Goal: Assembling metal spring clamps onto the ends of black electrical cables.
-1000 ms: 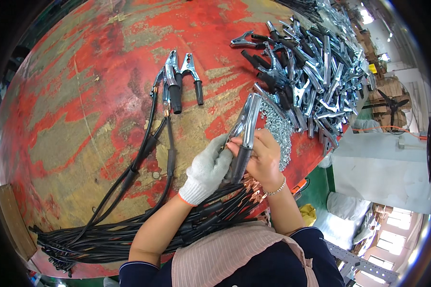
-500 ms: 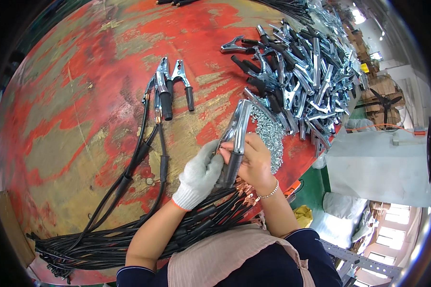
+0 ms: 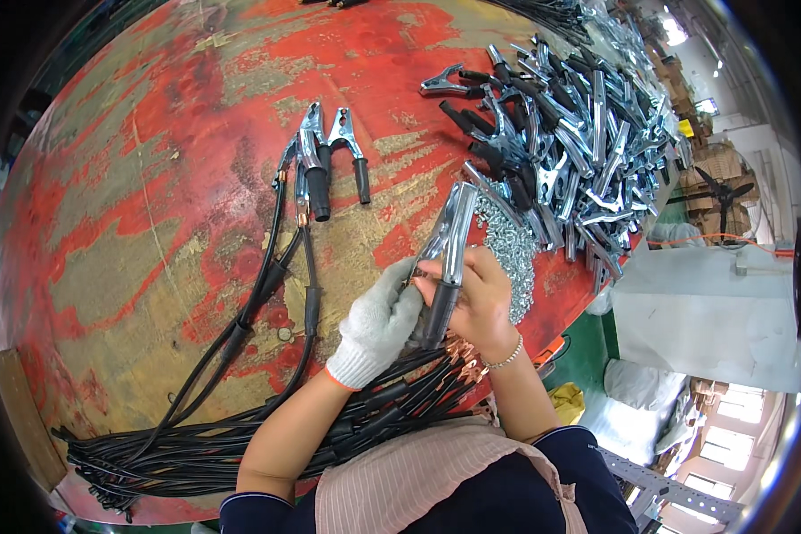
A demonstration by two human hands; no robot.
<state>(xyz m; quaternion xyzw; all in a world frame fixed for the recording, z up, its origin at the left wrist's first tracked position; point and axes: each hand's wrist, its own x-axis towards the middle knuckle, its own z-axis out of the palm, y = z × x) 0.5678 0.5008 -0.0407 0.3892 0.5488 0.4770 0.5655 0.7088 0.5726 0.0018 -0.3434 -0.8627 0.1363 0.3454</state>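
A silver metal clamp (image 3: pixel 455 233) with black handle sleeves is between my hands, its jaws pointing away from me. My left hand (image 3: pixel 378 319), in a white knit glove, is closed on the clamp's left side. My bare right hand (image 3: pixel 483 298) has its fingers closed around the clamp near its middle; what the fingertips pinch there is too small to make out. Beyond, to the left, two clamps joined to black cables (image 3: pixel 240 325) lie on the table. Close to my body is a bundle of black cables (image 3: pixel 205 458) with copper lugs (image 3: pixel 465 356) at its right end.
A large heap of silver clamps (image 3: pixel 565 147) covers the back right of the worn red table (image 3: pixel 214 116). Small screws (image 3: pixel 510 258) are piled just right of my hands. More black cables (image 3: pixel 543 20) lie at the far edge. A fan (image 3: pixel 723 194) stands off to the right.
The whole view has shifted slightly. My hands stay on the same clamp, with only a small change in the fingers at its middle.
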